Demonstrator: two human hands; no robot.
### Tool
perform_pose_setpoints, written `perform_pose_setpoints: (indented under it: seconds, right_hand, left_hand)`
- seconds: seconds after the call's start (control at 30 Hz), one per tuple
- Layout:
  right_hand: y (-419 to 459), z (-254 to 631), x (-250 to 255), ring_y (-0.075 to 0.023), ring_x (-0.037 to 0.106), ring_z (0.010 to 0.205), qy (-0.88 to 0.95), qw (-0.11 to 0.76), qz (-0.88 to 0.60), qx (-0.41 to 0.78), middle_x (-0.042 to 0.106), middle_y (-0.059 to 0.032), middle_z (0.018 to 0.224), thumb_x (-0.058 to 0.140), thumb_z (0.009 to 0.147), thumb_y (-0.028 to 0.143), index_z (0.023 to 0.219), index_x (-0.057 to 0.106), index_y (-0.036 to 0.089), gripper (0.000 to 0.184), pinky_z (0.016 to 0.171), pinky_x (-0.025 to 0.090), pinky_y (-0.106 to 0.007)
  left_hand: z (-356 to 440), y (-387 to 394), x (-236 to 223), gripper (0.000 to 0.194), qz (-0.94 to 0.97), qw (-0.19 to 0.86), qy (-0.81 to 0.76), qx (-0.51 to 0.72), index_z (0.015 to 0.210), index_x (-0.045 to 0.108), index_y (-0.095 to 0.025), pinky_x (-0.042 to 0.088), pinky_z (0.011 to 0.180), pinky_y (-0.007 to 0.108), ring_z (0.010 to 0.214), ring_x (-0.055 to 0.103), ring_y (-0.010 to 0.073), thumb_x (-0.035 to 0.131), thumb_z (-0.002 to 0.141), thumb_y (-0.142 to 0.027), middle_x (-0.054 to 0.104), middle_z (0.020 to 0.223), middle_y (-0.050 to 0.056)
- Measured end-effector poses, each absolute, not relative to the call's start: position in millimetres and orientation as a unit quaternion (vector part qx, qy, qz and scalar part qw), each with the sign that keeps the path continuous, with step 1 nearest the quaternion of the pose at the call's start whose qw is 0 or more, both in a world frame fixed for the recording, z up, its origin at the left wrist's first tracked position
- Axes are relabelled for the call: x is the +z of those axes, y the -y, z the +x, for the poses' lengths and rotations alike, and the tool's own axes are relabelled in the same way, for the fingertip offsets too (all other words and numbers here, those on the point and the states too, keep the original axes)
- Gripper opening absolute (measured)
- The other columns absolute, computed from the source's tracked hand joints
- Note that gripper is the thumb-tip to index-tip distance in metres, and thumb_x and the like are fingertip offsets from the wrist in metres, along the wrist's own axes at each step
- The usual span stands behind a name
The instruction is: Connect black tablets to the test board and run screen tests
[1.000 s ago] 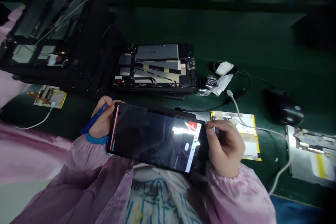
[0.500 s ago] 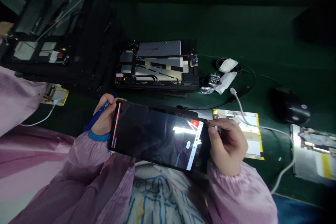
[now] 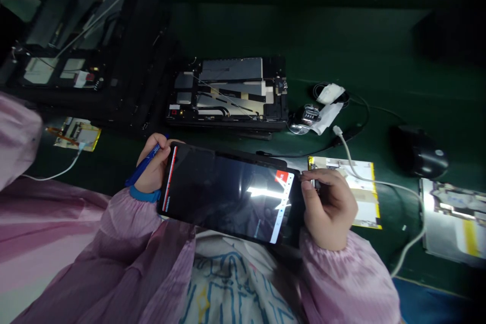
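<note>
Black tablet (image 3: 228, 195), glossy dark screen (image 3: 201, 182), red edge stripe (image 3: 169, 179), left hand (image 3: 152, 174) gripping blue pen (image 3: 143, 164), right hand (image 3: 329, 210) pinching tablet's edge

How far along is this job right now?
Done, it seems: a tablet is powered, its screen lit. In hand: the left hand grips it and a blue pen; the right hand works at its edge. Remaining: an open tablet with exposed internals lies on the bench, apparently unhandled.

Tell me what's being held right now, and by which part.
The left hand holds a blue pen by its middle, plus the tablet's short left edge; the right hand grips the tablet's short right edge with its fingers.
</note>
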State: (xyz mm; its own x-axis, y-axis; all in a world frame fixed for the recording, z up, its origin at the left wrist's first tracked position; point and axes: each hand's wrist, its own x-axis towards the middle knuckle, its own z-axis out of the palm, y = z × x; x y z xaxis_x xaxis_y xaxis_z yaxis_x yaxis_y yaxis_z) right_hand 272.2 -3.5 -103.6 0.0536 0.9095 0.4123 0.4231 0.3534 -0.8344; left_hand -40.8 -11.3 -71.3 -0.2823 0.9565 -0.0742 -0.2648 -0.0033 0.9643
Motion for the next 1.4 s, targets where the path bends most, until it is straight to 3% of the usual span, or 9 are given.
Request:
perform_pose_setpoints:
  seconds: [0.1, 0.2, 0.37, 0.5, 0.6, 0.73, 0.87, 1.03, 1.4]
  right_hand:
    - [7, 272, -103, -0.0207, 0.059, 0.082, 0.642, 0.513, -0.518, 0.238, 0.06, -0.0038, 0.083, 0.058, 0.082, 0.022, 0.09, 0.06, 0.021, 0.009, 0.076, 0.047, -0.039]
    - [21, 273, -103, -0.0273, 0.056, 0.099, 0.659, 0.506, -0.519, 0.202, 0.057, -0.0085, 0.099, 0.06, 0.078, 0.027, 0.105, 0.056, 0.022, 0.028, 0.086, 0.045, -0.049]
    - [54, 276, -106, -0.0414, 0.03, 0.131, 0.749, 0.41, -0.494, 0.168, 0.038, -0.0145, 0.133, 0.06, 0.073, 0.039, 0.129, 0.039, 0.026, 0.062, 0.103, 0.023, -0.068]
    - [69, 272, -109, -0.0445, 0.019, 0.136, 0.796, 0.327, -0.48, 0.168, 0.031, -0.0153, 0.14, 0.062, 0.071, 0.039, 0.135, 0.029, 0.028, 0.073, 0.103, 0.016, -0.073]
    - [68, 274, -109, -0.0439, 0.017, 0.138, 0.802, 0.338, -0.471, 0.145, 0.03, -0.0153, 0.141, 0.064, 0.071, 0.041, 0.138, 0.026, 0.028, 0.078, 0.104, 0.014, -0.073]
    - [49, 299, -106, -0.0376, 0.034, 0.132, 0.746, 0.417, -0.501, 0.134, 0.039, -0.0155, 0.136, 0.06, 0.077, 0.042, 0.138, 0.03, 0.025, 0.071, 0.104, 0.027, -0.066]
    - [14, 335, -107, -0.0293, 0.055, 0.108, 0.711, 0.335, -0.602, 0.138, 0.055, -0.0162, 0.119, 0.056, 0.084, 0.035, 0.133, 0.039, 0.017, 0.055, 0.092, 0.044, -0.052]
    - [-10, 348, -119, -0.0308, 0.055, 0.102, 0.76, 0.256, -0.591, 0.087, 0.061, -0.0161, 0.115, 0.053, 0.086, 0.04, 0.133, 0.04, 0.015, 0.054, 0.087, 0.044, -0.05]
    - [-11, 344, -115, -0.0306, 0.054, 0.102, 0.755, 0.25, -0.601, 0.08, 0.062, -0.0146, 0.112, 0.049, 0.088, 0.031, 0.127, 0.046, 0.015, 0.043, 0.086, 0.044, -0.049]
  left_hand:
    - [-39, 10, -71, 0.03, 0.336, 0.487, -0.511, 0.624, 0.076, 0.044, -0.02, 0.048, 0.055, 0.024, 0.064, 0.064, 0.015, 0.073, 0.07, -0.026, 0.068, 0.076, 0.002]
    - [-38, 10, -70, 0.03, 0.33, 0.483, -0.517, 0.625, 0.075, 0.044, -0.02, 0.049, 0.056, 0.025, 0.065, 0.064, 0.0159, 0.073, 0.068, -0.026, 0.068, 0.075, 0.001]
    - [-40, 9, -70, 0.028, 0.333, 0.492, -0.511, 0.621, 0.077, 0.044, -0.02, 0.047, 0.056, 0.024, 0.065, 0.063, 0.015, 0.071, 0.07, -0.022, 0.068, 0.075, 0.001]
    - [-41, 9, -69, 0.022, 0.347, 0.494, -0.502, 0.62, 0.079, 0.044, -0.02, 0.047, 0.059, 0.026, 0.069, 0.063, 0.0158, 0.066, 0.075, -0.017, 0.068, 0.076, 0.0]
    - [-42, 8, -69, 0.021, 0.346, 0.493, -0.5, 0.622, 0.079, 0.045, -0.02, 0.048, 0.061, 0.026, 0.07, 0.063, 0.0161, 0.065, 0.074, -0.016, 0.069, 0.075, 0.0]
    - [-44, 8, -69, 0.022, 0.337, 0.491, -0.504, 0.625, 0.077, 0.047, -0.019, 0.051, 0.064, 0.029, 0.071, 0.063, 0.0173, 0.067, 0.071, -0.014, 0.069, 0.073, 0.0]
    - [-46, 7, -69, 0.024, 0.331, 0.484, -0.512, 0.628, 0.076, 0.048, -0.019, 0.052, 0.065, 0.03, 0.073, 0.064, 0.0188, 0.07, 0.069, -0.015, 0.068, 0.073, 0.001]
    - [-47, 7, -68, 0.027, 0.329, 0.489, -0.514, 0.623, 0.075, 0.047, -0.019, 0.052, 0.065, 0.031, 0.072, 0.064, 0.0189, 0.073, 0.068, -0.017, 0.068, 0.072, 0.0]
    - [-46, 8, -67, 0.024, 0.335, 0.484, -0.526, 0.614, 0.078, 0.048, -0.02, 0.05, 0.062, 0.027, 0.071, 0.063, 0.0175, 0.071, 0.07, -0.019, 0.069, 0.076, 0.0]
